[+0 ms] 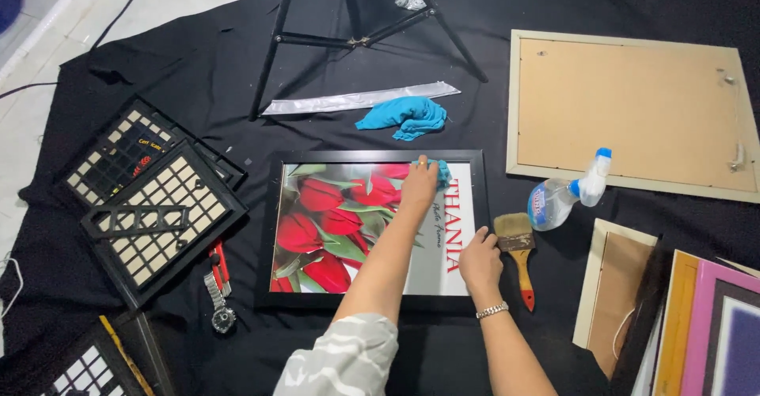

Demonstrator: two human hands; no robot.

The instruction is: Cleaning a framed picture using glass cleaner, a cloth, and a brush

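Left hand [418, 184]: it lies on the glass of the frame, near the far edge. Its fingers are bent over a small blue cloth [440, 171] and press it flat on the glass.
Right hand [479, 260]: it rests on the right edge of the frame. Its fingers are spread a bit and hold nothing. A silver bracelet [492, 310] sits on the wrist.
Frame [269, 230]: black, lying flat on a black sheet [198, 56] on the floor, in the middle. It shows red tulips with a white strip on the right.
Brush [518, 253]: a flat paint brush with a red and yellow handle, just right of the frame, close to the right hand.
Spray bottle [566, 194]: clear with a blue and white top, lying on its side, right of the brush.
Second cloth [405, 117]: blue, bunched up, far from the frame's top edge, next to a long silver strip [360, 99].
Board [633, 111]: a big tan frame back, far right.
Grid frames [150, 198]: black, stacked on the left.
Watch [220, 305]: silver, near left, beside a red cutter [219, 263].
Stand [356, 40]: black legs at the far side.
More frames [697, 325]: leaning at the near right.
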